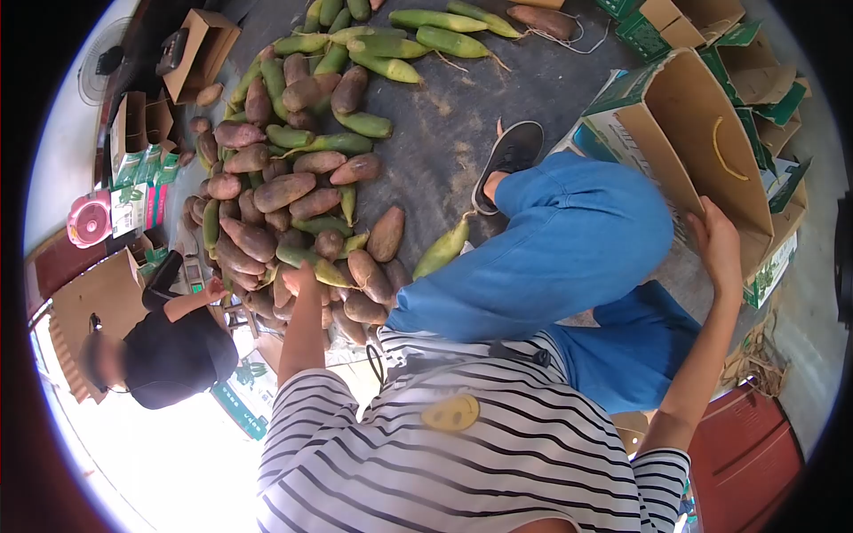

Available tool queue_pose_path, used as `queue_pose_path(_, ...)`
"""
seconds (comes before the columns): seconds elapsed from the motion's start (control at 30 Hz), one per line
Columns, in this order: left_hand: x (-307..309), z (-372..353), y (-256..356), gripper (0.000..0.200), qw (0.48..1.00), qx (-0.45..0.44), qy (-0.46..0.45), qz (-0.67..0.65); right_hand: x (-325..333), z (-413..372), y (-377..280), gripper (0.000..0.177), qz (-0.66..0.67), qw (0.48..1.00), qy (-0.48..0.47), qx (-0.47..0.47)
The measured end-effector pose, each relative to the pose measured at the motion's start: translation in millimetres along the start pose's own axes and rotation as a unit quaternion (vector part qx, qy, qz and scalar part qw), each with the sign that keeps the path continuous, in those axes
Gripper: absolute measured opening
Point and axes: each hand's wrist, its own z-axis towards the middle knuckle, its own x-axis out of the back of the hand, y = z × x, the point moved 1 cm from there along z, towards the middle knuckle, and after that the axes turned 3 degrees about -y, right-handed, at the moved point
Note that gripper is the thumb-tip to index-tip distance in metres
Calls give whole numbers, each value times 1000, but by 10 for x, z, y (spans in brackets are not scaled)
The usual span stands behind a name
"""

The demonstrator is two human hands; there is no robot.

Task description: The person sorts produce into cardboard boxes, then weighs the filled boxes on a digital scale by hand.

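Note:
My left hand (pixel 302 281) is down on the near side of a large radish pile, right at a green radish (pixel 322 268). Its fingers are mostly hidden behind the back of the hand, so I cannot tell whether they grip it. Brownish-red radishes (pixel 366 274) lie close around that hand. On the right, my right hand (pixel 713 238) is closed over the rim of a tall open cardboard box (pixel 653 107). The box has a yellow cord handle (pixel 729 149) and leans near my right knee. One green radish (pixel 442 252) lies apart, beside my blue-trousered leg.
Several long green radishes (pixel 426 40) lie on the dark floor (pixel 453 98) at the far side. More green-and-brown cartons (pixel 755 67) stand at upper right. On the left a person in black (pixel 178 351) reaches toward the pile. A pink fan (pixel 90 219) and open boxes (pixel 142 133) stand beyond.

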Motion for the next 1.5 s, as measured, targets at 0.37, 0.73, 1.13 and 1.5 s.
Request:
queue_pose_path(0.37,-846,-59,-462,63,915,245,-88,-309,-17,0,91,26,10,999,-28,-14)
queue_pose_path(0.73,-475,-815,811,39,813,158,-346,-441,-42,-30,142,33,15,1000,8,-14)
queue_pose_path(1.13,1652,-3491,3702,49,584,-634,-416,-290,35,-72,88,28,1,1000,-7,-19)
queue_pose_path(1.5,1418,-3585,4055,49,559,-723,-305,-266,-18,-82,105,30,0,1000,3,9)
